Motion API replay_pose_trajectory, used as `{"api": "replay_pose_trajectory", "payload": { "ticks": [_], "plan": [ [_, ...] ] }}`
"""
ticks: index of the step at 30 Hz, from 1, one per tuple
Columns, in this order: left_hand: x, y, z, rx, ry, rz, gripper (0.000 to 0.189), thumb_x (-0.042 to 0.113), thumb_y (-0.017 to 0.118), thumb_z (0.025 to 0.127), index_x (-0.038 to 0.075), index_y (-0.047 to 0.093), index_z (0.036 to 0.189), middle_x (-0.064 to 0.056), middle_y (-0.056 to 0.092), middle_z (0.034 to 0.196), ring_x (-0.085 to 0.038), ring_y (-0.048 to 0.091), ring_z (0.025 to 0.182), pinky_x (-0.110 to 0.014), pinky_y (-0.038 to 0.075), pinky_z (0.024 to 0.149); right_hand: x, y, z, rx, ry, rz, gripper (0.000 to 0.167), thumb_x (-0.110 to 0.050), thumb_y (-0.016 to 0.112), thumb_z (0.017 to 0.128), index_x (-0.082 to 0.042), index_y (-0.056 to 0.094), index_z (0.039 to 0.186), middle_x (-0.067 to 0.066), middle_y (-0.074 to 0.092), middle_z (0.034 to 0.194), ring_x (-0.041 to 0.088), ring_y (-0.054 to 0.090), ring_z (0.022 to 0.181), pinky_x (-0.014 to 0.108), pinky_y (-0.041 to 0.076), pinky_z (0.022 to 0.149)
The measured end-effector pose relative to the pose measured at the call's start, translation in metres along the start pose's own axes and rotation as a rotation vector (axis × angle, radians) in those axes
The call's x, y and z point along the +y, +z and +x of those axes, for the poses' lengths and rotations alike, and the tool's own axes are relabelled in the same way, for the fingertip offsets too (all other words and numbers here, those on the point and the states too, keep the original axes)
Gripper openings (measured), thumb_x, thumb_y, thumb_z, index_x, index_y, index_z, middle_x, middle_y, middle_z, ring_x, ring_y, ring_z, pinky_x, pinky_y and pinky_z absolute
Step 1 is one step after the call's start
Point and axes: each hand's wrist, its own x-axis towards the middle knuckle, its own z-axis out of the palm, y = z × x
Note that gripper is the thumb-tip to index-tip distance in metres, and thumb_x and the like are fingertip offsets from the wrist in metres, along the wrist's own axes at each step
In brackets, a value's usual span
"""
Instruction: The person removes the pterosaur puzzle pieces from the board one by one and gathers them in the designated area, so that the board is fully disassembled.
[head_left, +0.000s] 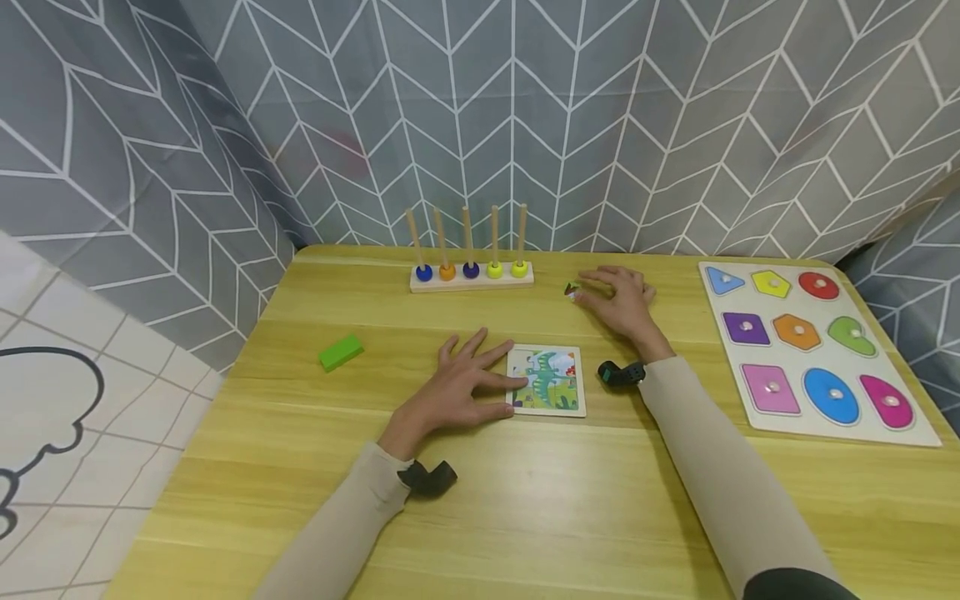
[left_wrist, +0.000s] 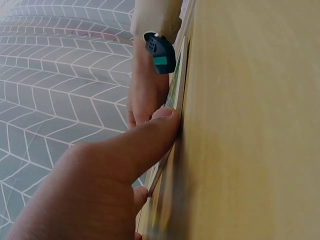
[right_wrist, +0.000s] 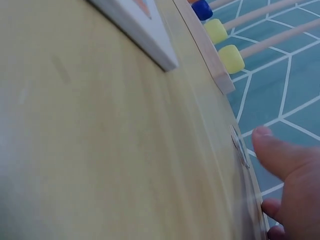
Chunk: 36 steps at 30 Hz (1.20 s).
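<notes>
A square dinosaur puzzle (head_left: 556,408) in a pale frame lies at the middle of the table. My left hand (head_left: 468,385) is at its left side with fingers spread, one fingertip over the picture. In the left wrist view the thumb (left_wrist: 155,127) rests against the puzzle's edge. Beyond the puzzle, my right hand (head_left: 618,300) reaches over the table beside a small dark-and-green puzzle piece (head_left: 571,289). From the right wrist, the thumb (right_wrist: 275,150) shows a gap to that piece (right_wrist: 240,146), which lies on the tabletop.
A peg stand (head_left: 472,283) with coloured beads stands at the table's back edge, close to a patterned curtain (head_left: 480,125). A green block (head_left: 341,352) lies to the left. On the right is a white board (head_left: 765,350) of knobbed shapes.
</notes>
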Motion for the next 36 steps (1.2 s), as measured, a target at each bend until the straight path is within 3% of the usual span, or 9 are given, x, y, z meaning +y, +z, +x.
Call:
{"api": "replay_pose_trajectory", "payload": {
  "ticks": [7, 13, 21, 25, 29, 32, 36],
  "plan": [
    [-0.001, -0.001, 0.002, -0.004, -0.006, 0.009, 0.044, 0.057, 0.064, 0.093, 0.042, 0.065, 0.135, 0.002, 0.028, 0.169, -0.038, 0.007, 0.16, -0.066, -0.003, 0.122, -0.001, -0.001, -0.007, 0.047, -0.028, 0.064, 0.042, -0.031, 0.071, 0.096, -0.012, 0.067, 0.134, 0.022, 0.05, 0.152, 0.043, 0.033, 0.135, 0.057, 0.011, 0.103],
    [-0.001, -0.002, 0.002, -0.008, -0.011, 0.003, 0.044, 0.057, 0.064, 0.093, 0.043, 0.065, 0.134, 0.002, 0.027, 0.169, -0.038, 0.006, 0.16, -0.066, -0.003, 0.122, -0.004, 0.0, -0.026, 0.077, -0.074, 0.122, 0.037, -0.025, 0.072, 0.095, -0.008, 0.07, 0.128, 0.02, 0.059, 0.143, 0.04, 0.039, 0.131, 0.056, 0.014, 0.106],
    [-0.001, 0.0, 0.002, -0.009, -0.003, 0.002, 0.044, 0.057, 0.064, 0.093, 0.042, 0.065, 0.134, 0.001, 0.028, 0.169, -0.039, 0.007, 0.159, -0.067, -0.002, 0.122, -0.011, 0.004, -0.05, 0.075, -0.117, 0.179, 0.029, -0.015, 0.075, 0.093, -0.005, 0.074, 0.12, 0.018, 0.065, 0.131, 0.031, 0.042, 0.12, 0.048, 0.02, 0.096],
    [0.0, 0.001, 0.003, -0.008, 0.0, 0.002, 0.044, 0.057, 0.064, 0.094, 0.042, 0.064, 0.135, 0.0, 0.029, 0.169, -0.04, 0.007, 0.159, -0.068, -0.002, 0.121, -0.015, 0.006, -0.059, 0.026, -0.148, 0.201, 0.025, -0.012, 0.075, 0.092, -0.007, 0.076, 0.117, 0.016, 0.069, 0.115, 0.023, 0.045, 0.104, 0.039, 0.026, 0.09],
    [0.0, 0.001, 0.003, -0.001, 0.001, 0.011, 0.044, 0.058, 0.063, 0.094, 0.041, 0.064, 0.136, 0.0, 0.029, 0.169, -0.041, 0.008, 0.159, -0.069, -0.001, 0.121, -0.023, 0.007, -0.066, -0.088, -0.173, 0.259, 0.023, -0.01, 0.072, 0.095, -0.007, 0.076, 0.117, 0.012, 0.065, 0.095, 0.018, 0.047, 0.088, 0.028, 0.037, 0.08],
    [-0.001, 0.002, 0.003, 0.004, 0.004, 0.015, 0.045, 0.057, 0.064, 0.094, 0.041, 0.064, 0.136, 0.0, 0.029, 0.168, -0.041, 0.008, 0.159, -0.069, -0.001, 0.121, -0.029, 0.008, -0.07, -0.186, -0.186, 0.297, 0.024, -0.009, 0.07, 0.096, -0.007, 0.075, 0.119, 0.009, 0.062, 0.092, 0.016, 0.049, 0.083, 0.022, 0.042, 0.073],
    [-0.001, 0.002, 0.003, 0.004, 0.006, 0.01, 0.044, 0.056, 0.065, 0.094, 0.041, 0.064, 0.136, 0.0, 0.03, 0.168, -0.041, 0.008, 0.159, -0.07, -0.002, 0.12, -0.034, 0.012, -0.074, -0.253, -0.23, 0.255, 0.026, -0.009, 0.073, 0.094, -0.009, 0.075, 0.12, 0.005, 0.063, 0.091, 0.016, 0.049, 0.083, 0.026, 0.039, 0.079]
  ]
}}
